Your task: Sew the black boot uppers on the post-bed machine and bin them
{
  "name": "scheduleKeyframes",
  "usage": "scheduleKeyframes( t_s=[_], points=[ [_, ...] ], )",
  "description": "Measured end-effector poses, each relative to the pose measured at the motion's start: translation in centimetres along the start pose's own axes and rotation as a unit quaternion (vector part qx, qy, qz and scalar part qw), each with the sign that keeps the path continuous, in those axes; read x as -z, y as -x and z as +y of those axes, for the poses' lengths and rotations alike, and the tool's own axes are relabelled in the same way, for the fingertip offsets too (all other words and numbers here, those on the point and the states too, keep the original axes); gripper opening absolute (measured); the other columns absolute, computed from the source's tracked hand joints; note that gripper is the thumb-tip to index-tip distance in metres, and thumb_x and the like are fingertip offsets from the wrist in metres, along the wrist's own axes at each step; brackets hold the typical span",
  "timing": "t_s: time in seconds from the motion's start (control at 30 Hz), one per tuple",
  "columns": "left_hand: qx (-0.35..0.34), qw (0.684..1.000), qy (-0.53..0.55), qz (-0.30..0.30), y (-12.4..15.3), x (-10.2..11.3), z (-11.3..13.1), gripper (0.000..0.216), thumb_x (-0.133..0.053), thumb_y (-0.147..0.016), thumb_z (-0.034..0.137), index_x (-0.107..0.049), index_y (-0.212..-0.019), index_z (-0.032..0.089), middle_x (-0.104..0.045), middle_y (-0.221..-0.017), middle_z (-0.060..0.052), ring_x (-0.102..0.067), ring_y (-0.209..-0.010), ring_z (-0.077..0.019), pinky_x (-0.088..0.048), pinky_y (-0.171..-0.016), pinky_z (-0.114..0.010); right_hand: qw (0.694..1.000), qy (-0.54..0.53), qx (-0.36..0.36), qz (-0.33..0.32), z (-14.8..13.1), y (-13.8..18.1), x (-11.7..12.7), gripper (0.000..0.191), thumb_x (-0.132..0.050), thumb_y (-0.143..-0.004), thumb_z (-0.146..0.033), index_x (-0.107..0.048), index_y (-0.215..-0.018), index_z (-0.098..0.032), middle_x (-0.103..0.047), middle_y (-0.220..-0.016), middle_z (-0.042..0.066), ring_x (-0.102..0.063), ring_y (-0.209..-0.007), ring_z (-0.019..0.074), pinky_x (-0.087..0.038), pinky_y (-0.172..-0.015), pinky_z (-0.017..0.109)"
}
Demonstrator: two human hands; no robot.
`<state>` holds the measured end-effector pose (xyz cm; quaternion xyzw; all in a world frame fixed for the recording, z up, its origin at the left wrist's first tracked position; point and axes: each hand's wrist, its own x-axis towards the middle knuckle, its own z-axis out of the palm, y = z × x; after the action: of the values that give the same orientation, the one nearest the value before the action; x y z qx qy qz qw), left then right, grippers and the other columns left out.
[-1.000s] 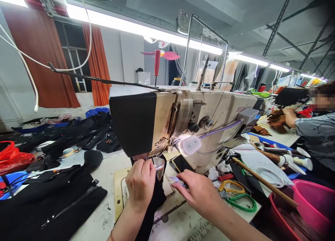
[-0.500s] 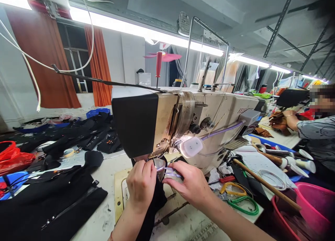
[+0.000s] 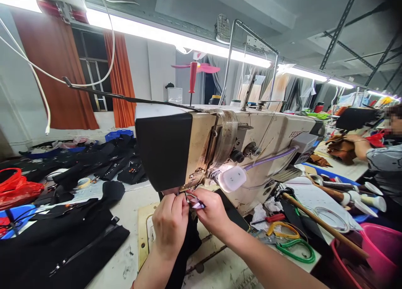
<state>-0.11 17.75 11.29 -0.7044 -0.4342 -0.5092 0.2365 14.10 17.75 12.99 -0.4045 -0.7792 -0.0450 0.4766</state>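
Note:
Under the head of a beige and black sewing machine (image 3: 163, 148), my left hand (image 3: 171, 222) is closed on a piece of black fabric (image 3: 186, 247) that hangs down over the machine bed. Just to its right, my right hand (image 3: 209, 207) is closed around small shiny thread snips (image 3: 196, 204), their metal catching a lilac glare. The tips of the snips are at the fabric beside my left fingertips. Both hands nearly touch, close to the needle area, and the fingers hide the fabric's edge and the needle.
A lit lamp (image 3: 232, 179) hangs right of my hands. Green-handled scissors (image 3: 297, 251), yellow-handled scissors (image 3: 282, 229) and a wooden stick (image 3: 323, 224) lie to the right, near a pink bucket (image 3: 381, 247). Black garment pieces (image 3: 63, 234) cover the left. Another person (image 3: 386, 159) works at far right.
My right hand has moved left and slightly up with the snips, closer to my left hand. My left hand stays on the fabric. The view has shifted slightly.

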Motion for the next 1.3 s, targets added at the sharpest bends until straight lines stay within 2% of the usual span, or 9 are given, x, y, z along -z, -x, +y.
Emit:
scheduleKeyframes(
  t_s=[0.37, 0.6, 0.83, 1.3],
  points=[
    [-0.008, 1.000, -0.010, 0.007, -0.4, 0.3, 0.3, 0.018, -0.050, -0.091, 0.014, -0.064, -0.082, 0.017, -0.055, -0.063, -0.001, -0.053, -0.058, -0.0165, -0.036, -0.056, -0.029, 0.999, -0.016, -0.026, 0.025, 0.3, -0.2, -0.3, 0.024, -0.046, -0.090, -0.021, -0.059, -0.070, -0.019, -0.062, -0.060, 0.002, -0.056, -0.054, 0.0130, -0.039, -0.052, 0.023],
    [-0.018, 0.999, -0.027, 0.022, -0.2, 0.1, 0.3, 0.014, -0.052, -0.090, 0.011, -0.062, -0.081, 0.016, -0.054, -0.063, 0.000, -0.051, -0.057, -0.0158, -0.036, -0.056, -0.029, 0.998, -0.020, -0.038, 0.040, 0.9, 0.5, -0.1, 0.016, -0.049, -0.088, -0.017, -0.064, -0.082, -0.019, -0.067, -0.067, 0.002, -0.062, -0.058, 0.0136, -0.045, -0.056, 0.022],
    [-0.016, 0.999, -0.022, 0.019, -0.2, 0.1, 0.3, 0.012, -0.053, -0.090, 0.012, -0.062, -0.082, 0.016, -0.054, -0.064, 0.000, -0.052, -0.057, -0.0153, -0.036, -0.057, -0.029, 0.998, -0.030, -0.035, 0.037, 1.5, 1.3, -0.2, 0.018, -0.051, -0.086, -0.013, -0.066, -0.092, -0.020, -0.072, -0.078, 0.003, -0.067, -0.066, 0.0147, -0.050, -0.062, 0.023],
    [-0.019, 1.000, -0.012, 0.013, -0.1, -0.1, 0.0, 0.012, -0.053, -0.091, 0.014, -0.064, -0.084, 0.017, -0.053, -0.064, 0.000, -0.051, -0.058, -0.0156, -0.035, -0.057, -0.029, 0.998, -0.031, -0.012, 0.049, 1.0, 0.9, -0.2, 0.017, -0.051, -0.087, -0.014, -0.066, -0.090, -0.019, -0.072, -0.074, 0.004, -0.067, -0.063, 0.0148, -0.050, -0.058, 0.023]
  ],
)
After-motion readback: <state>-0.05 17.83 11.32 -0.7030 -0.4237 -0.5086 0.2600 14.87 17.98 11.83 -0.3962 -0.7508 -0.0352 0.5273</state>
